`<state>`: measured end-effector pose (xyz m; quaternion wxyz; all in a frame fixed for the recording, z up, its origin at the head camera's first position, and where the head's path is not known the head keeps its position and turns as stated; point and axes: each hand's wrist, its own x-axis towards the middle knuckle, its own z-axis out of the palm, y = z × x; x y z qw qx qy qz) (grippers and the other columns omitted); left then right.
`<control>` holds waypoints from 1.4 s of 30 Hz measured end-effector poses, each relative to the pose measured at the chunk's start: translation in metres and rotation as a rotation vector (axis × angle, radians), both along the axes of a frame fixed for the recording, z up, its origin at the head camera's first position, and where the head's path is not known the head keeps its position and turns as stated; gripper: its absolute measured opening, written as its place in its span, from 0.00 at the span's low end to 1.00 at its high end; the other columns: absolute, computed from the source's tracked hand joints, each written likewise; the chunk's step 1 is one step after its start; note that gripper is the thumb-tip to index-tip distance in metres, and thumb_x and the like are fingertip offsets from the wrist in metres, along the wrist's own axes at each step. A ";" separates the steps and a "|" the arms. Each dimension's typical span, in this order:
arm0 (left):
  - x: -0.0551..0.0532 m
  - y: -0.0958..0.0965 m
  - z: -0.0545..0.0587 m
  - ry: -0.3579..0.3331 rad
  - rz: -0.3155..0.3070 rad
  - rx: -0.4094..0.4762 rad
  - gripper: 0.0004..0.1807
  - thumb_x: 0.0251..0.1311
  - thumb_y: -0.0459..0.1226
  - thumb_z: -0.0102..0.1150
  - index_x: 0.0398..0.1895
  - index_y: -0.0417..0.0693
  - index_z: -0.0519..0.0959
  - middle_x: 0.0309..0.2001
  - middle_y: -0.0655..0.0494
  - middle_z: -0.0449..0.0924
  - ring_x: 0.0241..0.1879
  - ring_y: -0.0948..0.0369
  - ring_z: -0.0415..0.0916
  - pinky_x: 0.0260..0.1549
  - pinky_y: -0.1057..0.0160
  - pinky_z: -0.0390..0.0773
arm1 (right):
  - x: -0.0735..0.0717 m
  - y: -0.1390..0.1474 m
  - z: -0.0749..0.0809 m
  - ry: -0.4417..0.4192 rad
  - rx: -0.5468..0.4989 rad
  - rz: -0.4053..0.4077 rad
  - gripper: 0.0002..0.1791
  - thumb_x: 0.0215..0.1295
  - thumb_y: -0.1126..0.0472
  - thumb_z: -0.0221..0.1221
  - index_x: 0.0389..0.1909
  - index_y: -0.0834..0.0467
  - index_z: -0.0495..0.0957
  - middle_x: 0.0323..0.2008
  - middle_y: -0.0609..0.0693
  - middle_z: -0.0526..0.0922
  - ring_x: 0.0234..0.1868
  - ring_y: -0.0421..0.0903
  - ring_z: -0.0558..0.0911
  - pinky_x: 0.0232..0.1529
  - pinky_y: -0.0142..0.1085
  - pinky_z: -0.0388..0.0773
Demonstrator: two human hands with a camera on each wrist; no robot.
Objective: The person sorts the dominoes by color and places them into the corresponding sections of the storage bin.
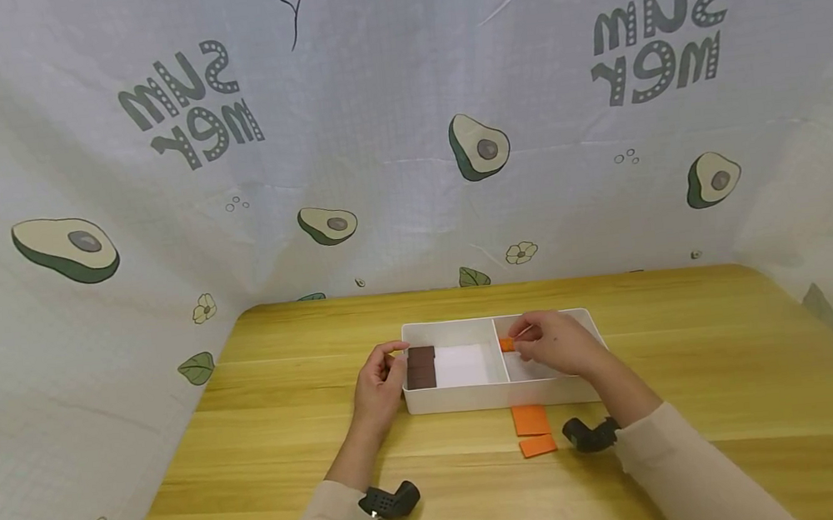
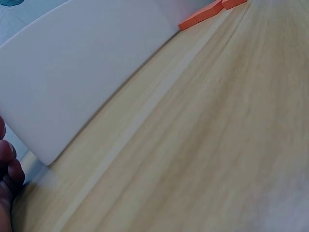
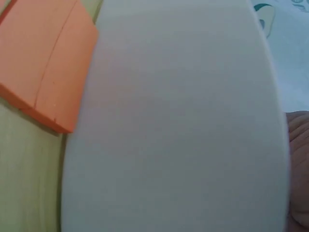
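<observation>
Fingers [image 1: 531,326] of the right hand [image 1: 564,348] stand close together, with only a narrow gap, at a small flat orange piece [image 1: 507,344]; whether they pinch it or only touch it, we cannot tell. Those of the left hand [image 1: 378,393] are bent at the left end of a long white tray with rounded corners [image 1: 475,397]; also there we cannot tell if they grip.

Nearest to us come two beige sleeves [image 1: 696,467], each with a black angular device [image 1: 390,501] at its end. Farther, on the yellowish wood-grained table [image 1: 270,458], we find a narrow orange rectangle [image 1: 538,447] and, just beyond it, an orange square block [image 1: 531,420], which lies beside the tray's front wall. Inside the tray, a thin white divider [image 1: 501,352] makes two compartments. Dark brown rectangular pieces [image 1: 421,368] lie along the left side of the left one, while the small flat orange piece is in the right one, next to the divider. Behind the table we see a white cloth [image 1: 386,104] printed with green avocados, leaves, flowers and mirrored grey letters.
</observation>
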<state>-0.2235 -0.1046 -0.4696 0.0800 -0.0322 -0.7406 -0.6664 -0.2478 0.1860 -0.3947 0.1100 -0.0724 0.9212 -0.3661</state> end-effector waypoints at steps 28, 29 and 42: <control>0.002 0.002 0.001 -0.031 0.014 0.017 0.12 0.72 0.36 0.56 0.55 0.50 0.82 0.27 0.60 0.65 0.24 0.65 0.63 0.24 0.70 0.66 | 0.102 0.041 0.034 0.135 -0.176 0.044 0.10 0.67 0.56 0.67 0.45 0.58 0.83 0.42 0.54 0.87 0.39 0.41 0.86 0.40 0.31 0.84; 0.002 0.002 0.001 -0.030 0.012 0.017 0.12 0.72 0.36 0.56 0.55 0.50 0.82 0.27 0.60 0.65 0.24 0.65 0.63 0.24 0.70 0.66 | 0.103 0.043 0.030 0.126 -0.175 0.059 0.11 0.67 0.56 0.67 0.45 0.58 0.83 0.42 0.54 0.87 0.40 0.39 0.86 0.41 0.30 0.83; 0.003 0.000 0.000 0.002 -0.001 0.004 0.12 0.72 0.36 0.56 0.54 0.49 0.82 0.27 0.59 0.66 0.23 0.65 0.62 0.22 0.70 0.66 | 0.109 0.035 -0.019 0.065 -0.144 0.219 0.07 0.65 0.58 0.68 0.42 0.53 0.84 0.42 0.45 0.87 0.44 0.34 0.83 0.45 0.32 0.82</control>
